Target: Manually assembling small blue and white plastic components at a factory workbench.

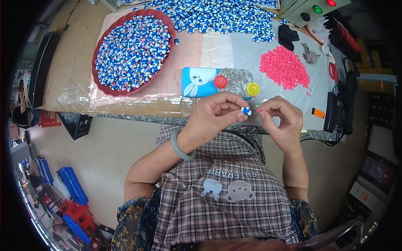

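Between thumb and fingertips, my left hand (211,115) pinches a small blue-and-white plastic piece (246,111) with a touch of yellow. A tiny pink piece (258,111) is at the fingertips of my right hand (285,123), which is closed in a pinch. The two pieces are close but apart, just over the table's near edge. Behind them lies a blue pad with a white rabbit (199,79), bearing a red round cap (220,82) and a yellow round cap (253,89). Beyond my right hand spreads a heap of pink pieces (284,67).
A red scalloped tray (94,71) full of blue-and-white pieces, some showing pink, stands at the left. More blue-and-white pieces (217,16) cover the table's far side. A black cloth (288,37) and a control box with lit buttons (312,12) are at the far right.
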The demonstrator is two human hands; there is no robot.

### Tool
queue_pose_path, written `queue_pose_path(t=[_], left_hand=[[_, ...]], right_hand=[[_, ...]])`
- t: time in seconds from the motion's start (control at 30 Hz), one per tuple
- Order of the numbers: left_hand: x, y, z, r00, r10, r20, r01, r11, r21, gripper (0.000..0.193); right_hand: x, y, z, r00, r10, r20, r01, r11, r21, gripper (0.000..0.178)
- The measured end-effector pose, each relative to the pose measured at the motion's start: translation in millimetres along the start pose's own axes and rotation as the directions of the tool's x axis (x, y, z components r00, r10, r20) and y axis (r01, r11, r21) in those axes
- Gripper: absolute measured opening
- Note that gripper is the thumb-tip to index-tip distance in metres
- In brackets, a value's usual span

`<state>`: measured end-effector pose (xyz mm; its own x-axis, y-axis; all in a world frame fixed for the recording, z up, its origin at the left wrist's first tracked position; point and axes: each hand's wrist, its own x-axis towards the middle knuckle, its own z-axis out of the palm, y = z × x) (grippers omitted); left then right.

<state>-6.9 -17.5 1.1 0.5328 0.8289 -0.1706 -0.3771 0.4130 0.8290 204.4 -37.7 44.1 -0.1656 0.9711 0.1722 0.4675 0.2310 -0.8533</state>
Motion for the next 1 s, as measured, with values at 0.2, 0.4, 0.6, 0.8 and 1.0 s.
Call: queue_pose_path(t=[0.2, 0.4, 0.6, 0.8, 1.0], left_hand=[[-0.2, 0.1, 3.5, 0.999, 0.047, -0.009, -0.045, 0.994, 0.095, 0.022], [0.5, -3.7, 5.4, 0.984, 0.178, -0.028, -0.168, 0.963, 0.212, 0.017], [1.8, 1.5, 8.1, 0.942, 0.334, 0.02, -0.299, 0.812, 0.502, 0.018], [1.3, 2.4, 5.4, 0.84, 0.51, 0.186, -0.478, 0.534, 0.697, 0.015], [0.8, 21.1, -3.9, 0.818, 0.516, 0.253, -0.503, 0.43, 0.75, 0.016]], right_hand=[[-4.0, -5.1, 10.5, 0.998, -0.064, -0.007, 0.063, 0.994, -0.091, 0.012], [-2.8, -5.1, 14.3, 0.995, -0.098, -0.002, 0.096, 0.984, -0.151, 0.013], [-3.1, -3.1, 17.2, 0.976, -0.218, -0.001, 0.21, 0.94, -0.269, 0.012], [-10.9, 5.9, 21.8, 0.999, 0.034, -0.04, -0.033, 0.999, 0.04, 0.011], [-6.5, 13.8, 10.2, 0.95, 0.286, 0.125, -0.31, 0.909, 0.279, 0.009]])
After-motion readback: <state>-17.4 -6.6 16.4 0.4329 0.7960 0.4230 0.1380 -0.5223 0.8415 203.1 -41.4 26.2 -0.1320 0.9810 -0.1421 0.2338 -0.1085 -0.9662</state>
